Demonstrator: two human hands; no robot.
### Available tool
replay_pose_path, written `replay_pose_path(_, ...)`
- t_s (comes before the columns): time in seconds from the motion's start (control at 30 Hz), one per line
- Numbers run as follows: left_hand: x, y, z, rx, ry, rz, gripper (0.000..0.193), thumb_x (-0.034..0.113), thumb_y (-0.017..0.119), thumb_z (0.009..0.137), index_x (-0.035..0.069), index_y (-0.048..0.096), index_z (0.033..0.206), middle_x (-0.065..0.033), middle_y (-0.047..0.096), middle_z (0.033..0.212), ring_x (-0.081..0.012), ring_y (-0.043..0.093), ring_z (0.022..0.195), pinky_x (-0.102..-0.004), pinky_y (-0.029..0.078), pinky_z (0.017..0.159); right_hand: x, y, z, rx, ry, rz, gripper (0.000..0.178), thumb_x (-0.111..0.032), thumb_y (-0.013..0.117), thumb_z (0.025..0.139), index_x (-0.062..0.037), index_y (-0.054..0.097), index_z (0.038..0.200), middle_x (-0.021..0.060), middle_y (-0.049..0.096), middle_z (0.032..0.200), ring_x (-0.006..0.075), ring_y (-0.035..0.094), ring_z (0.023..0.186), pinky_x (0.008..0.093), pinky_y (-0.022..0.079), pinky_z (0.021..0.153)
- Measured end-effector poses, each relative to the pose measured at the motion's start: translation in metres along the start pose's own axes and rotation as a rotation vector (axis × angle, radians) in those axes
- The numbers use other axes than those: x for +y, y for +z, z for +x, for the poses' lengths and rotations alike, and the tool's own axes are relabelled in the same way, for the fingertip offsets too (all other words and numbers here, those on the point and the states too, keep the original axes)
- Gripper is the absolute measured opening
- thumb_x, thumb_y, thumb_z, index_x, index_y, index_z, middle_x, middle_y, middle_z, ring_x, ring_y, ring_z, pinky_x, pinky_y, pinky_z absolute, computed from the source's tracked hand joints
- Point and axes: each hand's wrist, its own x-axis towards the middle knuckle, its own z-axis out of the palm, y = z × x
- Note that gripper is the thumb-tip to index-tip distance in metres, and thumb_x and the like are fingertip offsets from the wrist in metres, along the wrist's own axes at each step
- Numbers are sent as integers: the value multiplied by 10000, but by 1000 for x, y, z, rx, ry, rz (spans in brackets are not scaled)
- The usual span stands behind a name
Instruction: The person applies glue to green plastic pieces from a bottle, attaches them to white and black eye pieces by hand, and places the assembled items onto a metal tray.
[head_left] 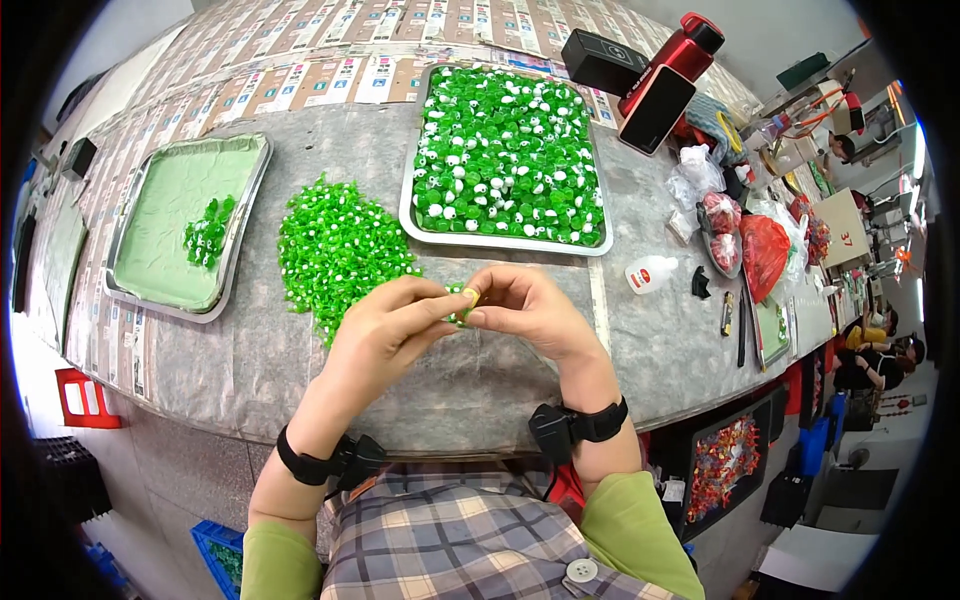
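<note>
My left hand [392, 328] and my right hand [525, 312] meet over the table's near half, fingertips pinched together. Between them is a small green plastic piece [460, 290] with a bit of yellow by the fingers; its exact shape is mostly covered. Left of my hands spreads a loose pile of small green and white pieces [340, 245], its near edge close to my left hand. Beyond them a metal tray [510, 242] is full of larger green and white round pieces with dark dots. A second tray [250, 190], lined in pale green, holds a small cluster of green pieces [208, 235].
To the right stand a white squeeze bottle [650, 273], a phone [657, 110] leaning on a red flask [680, 60], and a black box [603, 60]. Plastic bags [765, 255] lie farther right. A red stool [88, 398] is below the left edge. People [885, 365] sit far right.
</note>
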Motion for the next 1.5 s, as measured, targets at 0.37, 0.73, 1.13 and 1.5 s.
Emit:
replay_pose_path(0.37,-8,12,-4,176,-67,-275,135,-23,627,670,30,603,791,-60,580,812,-135,558,696,-232,461,595,-19,-2,-7,232,-204,114,112,-68,583,762,-13,526,842,73,595,787,112,576,715,211,464,646)
replay_pose_path(0.73,-12,13,-9,244,-627,-1338,95,96,516,806,36,520,880,-43,547,765,-104,544,670,-255,499,638,-2,-127,-89,1310,-410,-576,338,-180,653,706,16,523,948,71,524,908,110,482,822,228,394,677)
replay_pose_path(1.13,-25,18,-15,45,-713,-1525,115,100,581,765,60,538,864,-60,576,753,-138,577,675,-253,503,617,-38,-52,-61,912,-447,-315,367,-165,581,786,7,433,1073,88,554,937,163,551,827,232,431,668)
replay_pose_path(1.5,-27,14,-18,8,-702,-1595,92,83,573,772,50,544,853,-62,592,747,-136,592,666,-242,505,611,-65,37,-36,1001,-856,-517,619,-511,732,496,-36,480,804,-3,458,699,100,423,599,244,330,568)
